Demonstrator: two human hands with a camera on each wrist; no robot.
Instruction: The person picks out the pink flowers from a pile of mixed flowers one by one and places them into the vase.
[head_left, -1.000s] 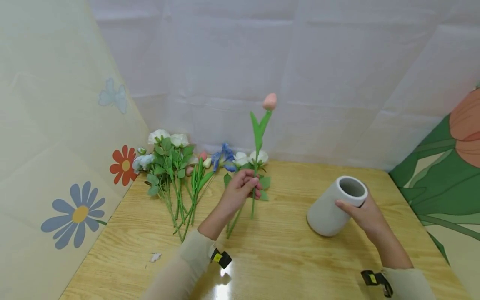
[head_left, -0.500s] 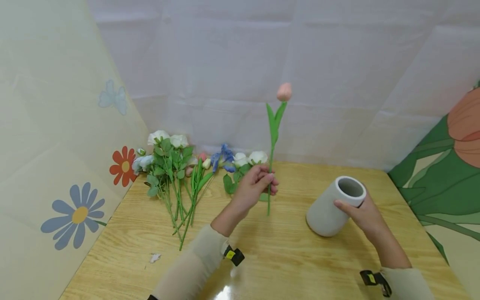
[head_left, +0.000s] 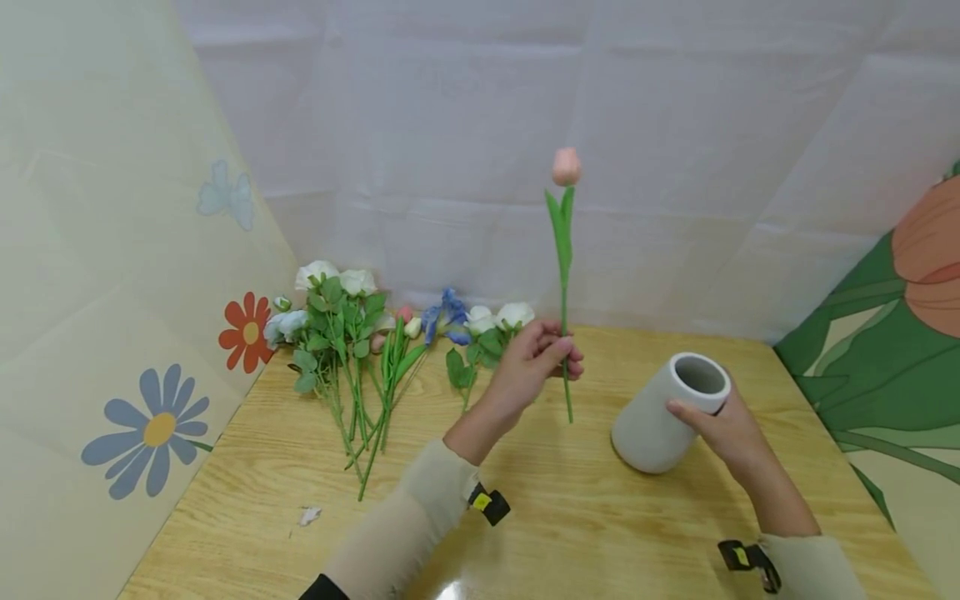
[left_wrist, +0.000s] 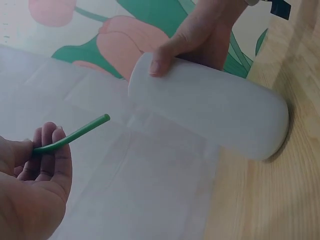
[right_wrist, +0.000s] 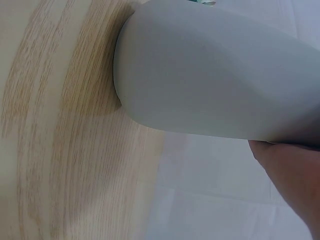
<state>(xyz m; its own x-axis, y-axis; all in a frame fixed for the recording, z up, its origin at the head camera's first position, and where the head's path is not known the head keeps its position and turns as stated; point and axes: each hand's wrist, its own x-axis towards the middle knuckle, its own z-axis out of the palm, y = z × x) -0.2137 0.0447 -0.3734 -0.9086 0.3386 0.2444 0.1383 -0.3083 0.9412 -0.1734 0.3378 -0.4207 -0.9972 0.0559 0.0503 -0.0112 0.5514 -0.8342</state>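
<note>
My left hand (head_left: 534, 367) pinches the green stem of a pink tulip (head_left: 566, 168) between thumb and fingers, the bloom pointing up. In the left wrist view the lower end of the stem (left_wrist: 82, 131) sticks out past the fingers, apart from the vase. My right hand (head_left: 723, 429) grips a white vase (head_left: 652, 425) near its rim, thumb on the near side. The vase leans to the right on its bottom edge, its round mouth facing up toward the head camera. The right wrist view shows the vase's lower body (right_wrist: 200, 70) against the wood.
White roses (head_left: 358, 281), pink and white tulips (head_left: 413, 326) and a blue iris (head_left: 447, 317) lie at the back left of the wooden table (head_left: 570, 517). More white roses (head_left: 514, 314) lie behind the left hand. A small white scrap (head_left: 309, 516) is at the front left.
My left hand has moved right with the tulip, toward the vase, and the stem has become more upright. The right hand and vase have stayed nearly still.
</note>
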